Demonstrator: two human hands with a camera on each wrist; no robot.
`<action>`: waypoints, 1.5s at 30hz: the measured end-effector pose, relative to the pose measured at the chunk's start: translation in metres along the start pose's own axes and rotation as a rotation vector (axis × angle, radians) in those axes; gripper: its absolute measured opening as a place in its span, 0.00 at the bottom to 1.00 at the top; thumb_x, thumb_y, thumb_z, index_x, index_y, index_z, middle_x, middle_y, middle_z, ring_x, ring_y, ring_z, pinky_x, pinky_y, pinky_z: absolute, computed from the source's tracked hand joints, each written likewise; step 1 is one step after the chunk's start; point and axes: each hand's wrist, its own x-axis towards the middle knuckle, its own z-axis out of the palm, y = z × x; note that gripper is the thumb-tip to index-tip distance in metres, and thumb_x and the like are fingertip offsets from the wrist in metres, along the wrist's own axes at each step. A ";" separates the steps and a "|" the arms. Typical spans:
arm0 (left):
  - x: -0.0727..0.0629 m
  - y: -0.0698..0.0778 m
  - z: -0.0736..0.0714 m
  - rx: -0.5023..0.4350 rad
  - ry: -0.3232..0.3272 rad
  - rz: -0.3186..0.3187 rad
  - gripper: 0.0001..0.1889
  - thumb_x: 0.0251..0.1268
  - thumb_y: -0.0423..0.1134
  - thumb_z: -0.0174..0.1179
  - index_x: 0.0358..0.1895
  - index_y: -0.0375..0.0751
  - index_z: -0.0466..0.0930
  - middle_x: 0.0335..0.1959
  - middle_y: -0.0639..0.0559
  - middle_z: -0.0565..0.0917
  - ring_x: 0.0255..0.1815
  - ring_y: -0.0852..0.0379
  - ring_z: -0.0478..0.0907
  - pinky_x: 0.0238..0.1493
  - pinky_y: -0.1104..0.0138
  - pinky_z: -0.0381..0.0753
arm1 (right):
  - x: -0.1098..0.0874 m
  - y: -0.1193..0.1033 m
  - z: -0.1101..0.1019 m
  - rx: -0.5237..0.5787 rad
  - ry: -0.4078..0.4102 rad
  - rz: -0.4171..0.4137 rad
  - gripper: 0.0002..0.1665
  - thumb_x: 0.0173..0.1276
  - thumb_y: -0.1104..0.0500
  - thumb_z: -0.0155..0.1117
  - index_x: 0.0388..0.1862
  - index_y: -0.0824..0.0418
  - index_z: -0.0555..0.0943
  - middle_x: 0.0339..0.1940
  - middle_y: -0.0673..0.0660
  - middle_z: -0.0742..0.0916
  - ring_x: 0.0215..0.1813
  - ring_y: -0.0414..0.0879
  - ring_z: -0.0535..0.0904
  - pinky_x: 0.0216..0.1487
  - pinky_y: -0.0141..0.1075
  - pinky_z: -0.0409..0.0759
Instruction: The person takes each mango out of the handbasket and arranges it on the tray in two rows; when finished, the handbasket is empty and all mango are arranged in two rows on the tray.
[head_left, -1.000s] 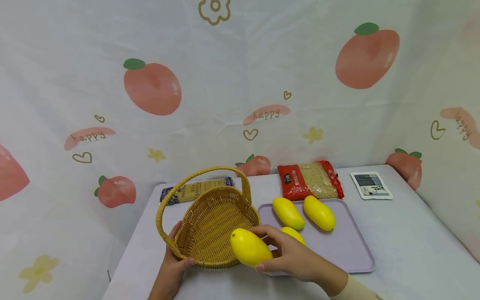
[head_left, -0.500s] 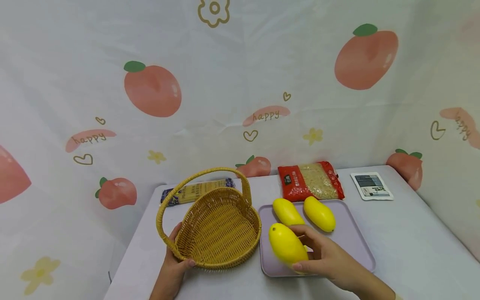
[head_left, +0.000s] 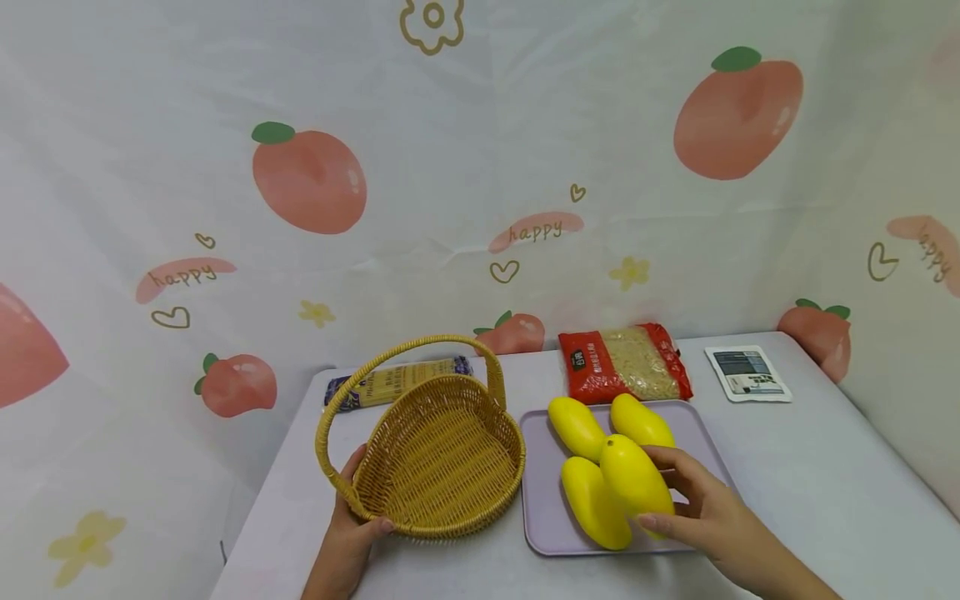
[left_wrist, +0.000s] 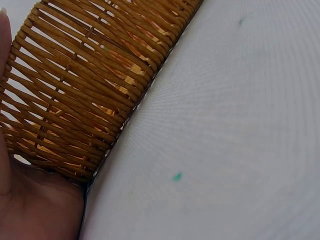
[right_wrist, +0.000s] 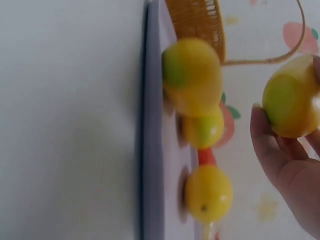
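Note:
My right hand [head_left: 701,504] holds a yellow mango [head_left: 633,475] between thumb and fingers, above the lilac tray [head_left: 542,500]. In the right wrist view the held mango [right_wrist: 290,102] is raised above the tray, its green-tinged end showing. Three other mangoes lie on the tray: one at front left [head_left: 592,504], one at back left [head_left: 576,427] and one at back right [head_left: 642,419], partly hidden. My left hand [head_left: 347,529] grips the left side of a wicker basket [head_left: 450,467], thumb at the rim and the other fingers mostly hidden behind. Tilted towards me, the basket shows a bare inside.
Behind the basket lies a long pack of pasta [head_left: 405,381], partly covered by the handle [head_left: 420,342]. A red bag with pale contents [head_left: 626,362] rests behind the tray. At back right is a flat white packet [head_left: 747,372]. A printed cloth [head_left: 420,183] hangs behind the table.
My right hand has carried the mango rightwards from the basket's front edge to over the tray. The front-left mango has come into fuller view. My left hand and the basket stay in place.

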 end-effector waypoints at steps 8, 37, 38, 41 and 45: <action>-0.002 -0.002 -0.001 -0.012 -0.028 0.032 0.60 0.64 0.19 0.74 0.90 0.62 0.47 0.86 0.48 0.48 0.78 0.54 0.64 0.67 0.68 0.78 | -0.003 0.015 -0.015 -0.340 0.156 0.032 0.48 0.71 0.47 0.81 0.80 0.64 0.68 0.72 0.64 0.77 0.63 0.57 0.77 0.53 0.37 0.86; -0.003 -0.001 -0.001 -0.012 -0.032 0.034 0.59 0.66 0.22 0.74 0.90 0.62 0.47 0.87 0.49 0.46 0.79 0.54 0.62 0.68 0.69 0.76 | 0.016 0.037 -0.012 -0.642 0.149 0.221 0.55 0.59 0.39 0.87 0.70 0.75 0.75 0.58 0.63 0.85 0.49 0.53 0.79 0.58 0.62 0.83; -0.003 -0.001 -0.001 -0.012 -0.028 0.031 0.59 0.66 0.22 0.74 0.90 0.63 0.47 0.87 0.50 0.46 0.79 0.54 0.62 0.68 0.69 0.76 | 0.016 0.037 -0.012 -0.644 0.152 0.217 0.56 0.59 0.38 0.87 0.70 0.75 0.75 0.59 0.63 0.85 0.50 0.53 0.79 0.58 0.63 0.83; -0.003 -0.001 -0.001 -0.007 -0.014 0.024 0.59 0.66 0.22 0.74 0.90 0.64 0.47 0.87 0.50 0.46 0.79 0.55 0.62 0.68 0.69 0.76 | 0.017 0.037 -0.012 -0.648 0.153 0.221 0.57 0.59 0.37 0.86 0.71 0.75 0.74 0.59 0.65 0.84 0.50 0.53 0.78 0.58 0.63 0.83; -0.002 0.000 0.000 -0.003 -0.004 0.012 0.59 0.67 0.22 0.74 0.90 0.64 0.47 0.87 0.50 0.46 0.79 0.55 0.61 0.68 0.70 0.76 | 0.016 0.035 -0.011 -0.649 0.153 0.245 0.56 0.61 0.37 0.85 0.71 0.75 0.74 0.57 0.63 0.85 0.48 0.52 0.79 0.57 0.61 0.84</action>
